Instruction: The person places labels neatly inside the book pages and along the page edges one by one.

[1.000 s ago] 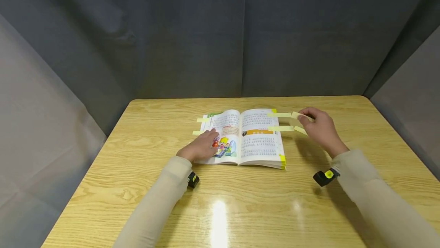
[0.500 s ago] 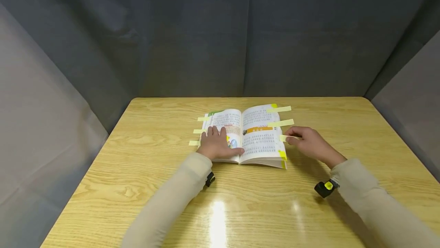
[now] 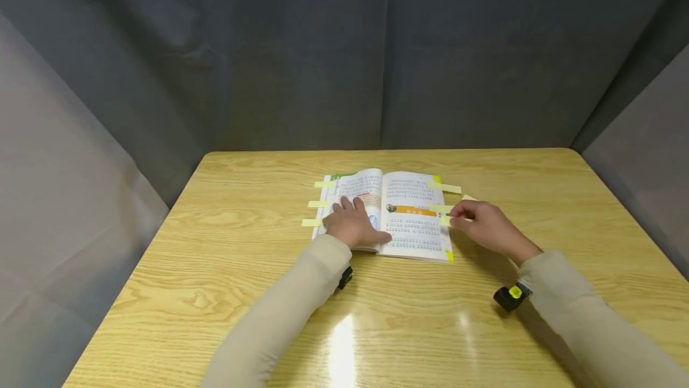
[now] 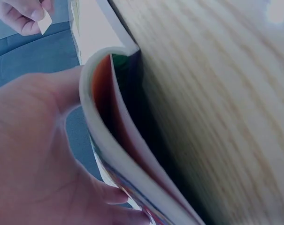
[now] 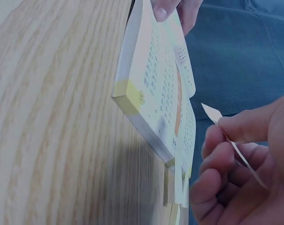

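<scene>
An open book (image 3: 414,237) with dense print, pictures and an orange heading band lies on the table. My left hand (image 3: 352,225) rests spread on its left page, with the thumb reaching across the gutter onto the right page. At the book's right edge, my right hand (image 3: 487,228) pinches a pale yellow sticky strip (image 5: 211,113) between thumb and curled fingers. The strip's free end is by the page edge in the head view and stands apart from the book in the right wrist view. The left page stack (image 4: 88,89) curves up under my left hand.
Several pale yellow sticky tabs (image 3: 317,204) stick out from the book's left edge, and others (image 3: 449,188) from its right. The wooden table (image 3: 226,292) extends around the book. A dark curtain (image 3: 301,65) hangs behind it.
My left hand has slid right and spread over the left page, thumb now across the gutter. My right hand has come down toward me with the strip. The right pages, lifted half a second ago, lie flatter.
</scene>
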Motion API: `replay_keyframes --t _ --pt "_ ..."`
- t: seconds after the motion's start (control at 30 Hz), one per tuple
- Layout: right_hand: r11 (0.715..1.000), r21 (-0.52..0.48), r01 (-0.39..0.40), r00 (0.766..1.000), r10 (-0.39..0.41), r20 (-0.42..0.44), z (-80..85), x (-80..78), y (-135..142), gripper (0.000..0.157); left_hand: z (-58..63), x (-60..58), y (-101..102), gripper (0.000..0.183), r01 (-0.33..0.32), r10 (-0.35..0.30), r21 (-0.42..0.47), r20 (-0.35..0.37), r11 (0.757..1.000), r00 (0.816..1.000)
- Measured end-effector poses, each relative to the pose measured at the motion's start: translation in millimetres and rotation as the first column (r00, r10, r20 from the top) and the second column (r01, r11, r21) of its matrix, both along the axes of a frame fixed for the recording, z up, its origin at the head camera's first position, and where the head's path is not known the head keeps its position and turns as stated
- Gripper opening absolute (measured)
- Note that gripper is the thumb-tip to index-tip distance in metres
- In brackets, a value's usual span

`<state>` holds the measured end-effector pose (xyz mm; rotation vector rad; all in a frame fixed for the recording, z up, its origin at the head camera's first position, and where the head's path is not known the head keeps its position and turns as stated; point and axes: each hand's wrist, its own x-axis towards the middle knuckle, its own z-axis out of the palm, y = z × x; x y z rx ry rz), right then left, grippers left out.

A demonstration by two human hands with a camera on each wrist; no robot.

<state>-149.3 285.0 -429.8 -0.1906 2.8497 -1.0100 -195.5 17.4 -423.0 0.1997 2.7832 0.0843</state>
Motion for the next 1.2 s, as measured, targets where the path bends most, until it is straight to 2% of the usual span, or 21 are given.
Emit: replay_keyframes --t 0.23,0.5,0.73,0.93,1.2 --pt "0.998 -0.005 -0.059 0.995 0.059 0.085 -4.1 0.1 -2 0.016 0.7 4.3 7 0.115 -0.010 0.010 0.004 0.021 1.000 1.000" --pt "0.995 0.012 -0.096 0.989 0.094 0.112 -15.0 4.6 0 0.011 2.4 11.4 8 0.116 -0.021 0.021 0.007 0.031 1.000 0.999" --pt "0.989 0.010 -0.145 0.984 0.143 0.102 -17.0 9.6 -2 0.007 4.5 16.3 6 0.117 -0.022 0.022 0.002 0.050 1.000 0.999" --pt "0.987 0.035 -0.154 0.984 0.150 0.091 -16.6 11.0 -4 0.007 4.2 17.4 6 0.118 -0.007 0.008 -0.006 0.051 1.000 0.999" --pt "0.989 0.079 -0.127 0.990 0.121 0.072 -18.8 10.2 -8 0.009 3.2 18.1 4 0.117 0.003 -0.003 0.011 0.071 1.000 0.998"
